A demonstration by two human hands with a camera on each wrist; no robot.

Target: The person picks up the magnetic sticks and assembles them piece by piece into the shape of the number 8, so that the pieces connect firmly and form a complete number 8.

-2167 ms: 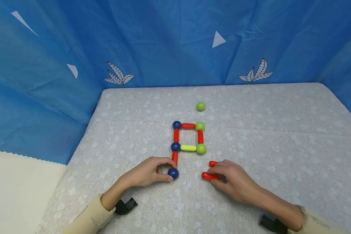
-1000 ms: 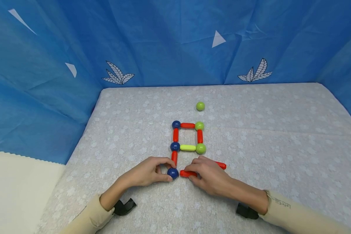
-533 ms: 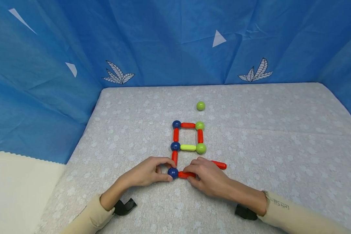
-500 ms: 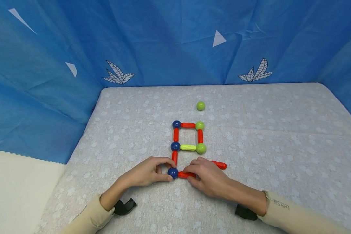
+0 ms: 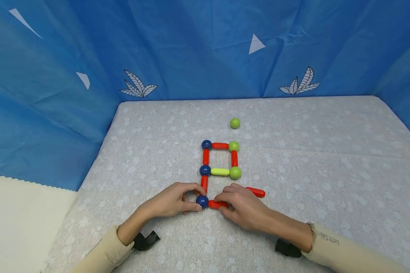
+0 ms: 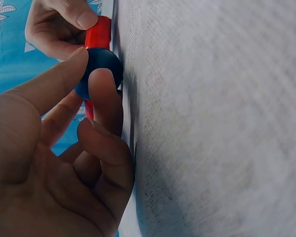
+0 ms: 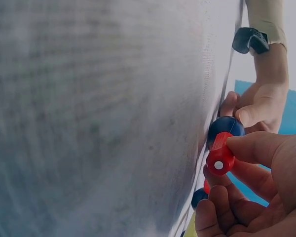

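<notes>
My left hand (image 5: 173, 200) pinches a blue ball (image 5: 202, 201) at the near end of a magnetic stick-and-ball figure on the cloth. From the right, my right hand (image 5: 240, 204) pinches a red magnetic stick (image 5: 216, 204), its left end against that ball. In the right wrist view the free end of the red stick (image 7: 220, 160) shows a silvery tip. Another red stick (image 5: 204, 184) links the held ball to a second blue ball (image 5: 205, 170). Beyond it lies a square of sticks with blue and green balls at its corners, its near side a yellow-green stick (image 5: 220, 171).
A loose red stick (image 5: 256, 192) lies just behind my right hand, partly hidden by it. A single green ball (image 5: 235, 123) rests farther back on the patterned cloth (image 5: 311, 170). A blue curtain (image 5: 205, 49) hangs along the table's far edge.
My right hand has carried the red stick leftward until its end meets the blue ball; the other red stick stays behind on the cloth. My left hand keeps its place.
</notes>
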